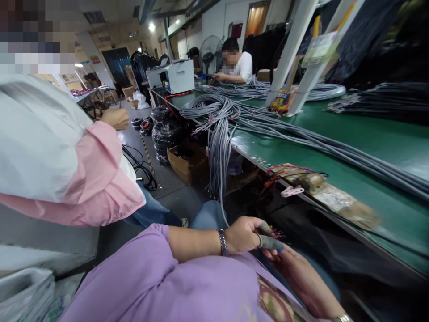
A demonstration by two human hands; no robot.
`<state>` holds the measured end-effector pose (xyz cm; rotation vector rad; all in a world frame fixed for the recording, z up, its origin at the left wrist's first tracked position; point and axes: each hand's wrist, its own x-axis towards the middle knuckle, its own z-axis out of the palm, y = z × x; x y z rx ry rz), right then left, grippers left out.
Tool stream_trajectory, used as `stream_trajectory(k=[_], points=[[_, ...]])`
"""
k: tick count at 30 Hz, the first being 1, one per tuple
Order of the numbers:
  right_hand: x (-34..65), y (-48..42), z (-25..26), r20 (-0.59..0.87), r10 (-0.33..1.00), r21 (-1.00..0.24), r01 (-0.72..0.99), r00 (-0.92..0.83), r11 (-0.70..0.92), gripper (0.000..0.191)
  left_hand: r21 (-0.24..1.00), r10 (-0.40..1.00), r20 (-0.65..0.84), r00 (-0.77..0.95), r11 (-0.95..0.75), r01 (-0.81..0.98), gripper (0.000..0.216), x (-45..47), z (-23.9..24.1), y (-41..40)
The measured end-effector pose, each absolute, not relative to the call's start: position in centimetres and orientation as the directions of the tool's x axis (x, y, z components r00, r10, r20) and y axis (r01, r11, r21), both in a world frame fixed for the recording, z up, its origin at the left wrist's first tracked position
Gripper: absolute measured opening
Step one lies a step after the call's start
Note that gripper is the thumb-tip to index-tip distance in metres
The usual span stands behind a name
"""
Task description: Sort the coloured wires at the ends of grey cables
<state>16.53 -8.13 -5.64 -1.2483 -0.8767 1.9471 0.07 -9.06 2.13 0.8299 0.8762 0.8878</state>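
In the head view my left hand (246, 235), with grey covers on its thumb and a finger, is closed around the end of a grey cable (223, 214). Thin coloured wires (276, 233), mostly red and pink, fan out beyond its fingertips. My right hand (290, 261) meets it from the lower right, its fingers pressed together beside a small blue spot; what they pinch is partly hidden. The cable runs up toward a bundle of grey cables (219, 156) hanging over the table's edge.
More grey cables (301, 141) lie along the green table (375, 134). A taped wooden block (342, 201) and a pink clip (292, 191) sit at its edge. One person (244, 67) sits across; another in a pink sleeve (103, 174) stands left. A cardboard box (186, 163) is on the floor.
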Motion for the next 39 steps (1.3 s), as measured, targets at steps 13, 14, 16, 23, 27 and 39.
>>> stream_trajectory(k=[13, 14, 16, 23, 27, 39], points=[[18.3, -7.1, -12.4, -0.647, 0.734, -0.656, -0.34, -0.205, -0.673, 0.014, 0.893, 0.879, -0.356, 0.318, 0.42, -0.162, 0.054, 0.3, 0.1, -6.0], [18.4, -7.1, -12.7, -0.646, 0.733, -0.646, -0.358, -0.213, -0.674, 0.015, 0.891, 0.875, -0.36, 0.324, 0.426, -0.157, 0.054, 0.3, 0.0, -5.9], [18.6, -7.0, -13.0, -0.634, 0.729, -0.622, -0.389, -0.259, -0.679, 0.017, 0.888, 0.868, -0.369, 0.332, 0.435, -0.148, 0.054, 0.4, -0.1, -5.6], [19.4, -6.7, -13.4, -0.604, 0.72, -0.566, -0.453, -0.341, -0.689, 0.025, 0.879, 0.861, -0.39, 0.327, 0.454, -0.146, 0.054, 0.6, -0.3, -5.2], [20.0, -6.8, -13.9, -0.592, 0.719, -0.545, -0.476, -0.364, -0.69, 0.03, 0.868, 0.853, -0.407, 0.327, 0.473, -0.153, 0.055, 0.9, -0.6, -5.0], [20.8, -6.8, -14.5, -0.552, 0.71, -0.504, -0.504, -0.437, -0.702, 0.029, 0.868, 0.847, -0.42, 0.327, 0.48, -0.129, 0.052, 1.4, -1.2, -4.5]])
